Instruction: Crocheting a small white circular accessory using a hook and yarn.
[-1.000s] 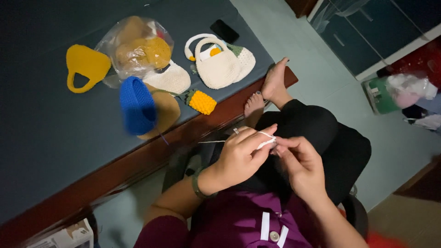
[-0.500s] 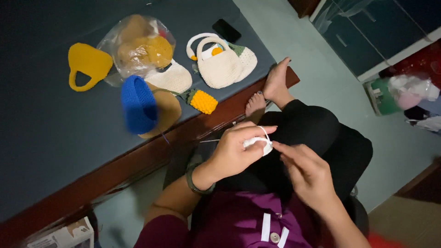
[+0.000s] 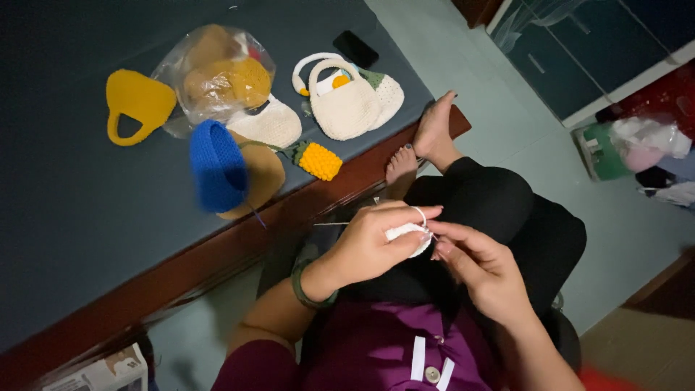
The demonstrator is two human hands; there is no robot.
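Over the lap of a seated person, the left hand (image 3: 373, 246) pinches a small white crochet piece (image 3: 407, 235), yarn looped over its forefinger for tension. Fingers closed, the right hand (image 3: 481, 264) meets it, apparently on a thin hook. Finished pieces, a cream crocheted bag (image 3: 347, 108) and blue pouch (image 3: 216, 166), lie on the dark table (image 3: 65, 217), within reach.

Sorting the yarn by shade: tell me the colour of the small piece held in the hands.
White or off-white: the crochet piece, pinched in the left hand, shows best in the head view.
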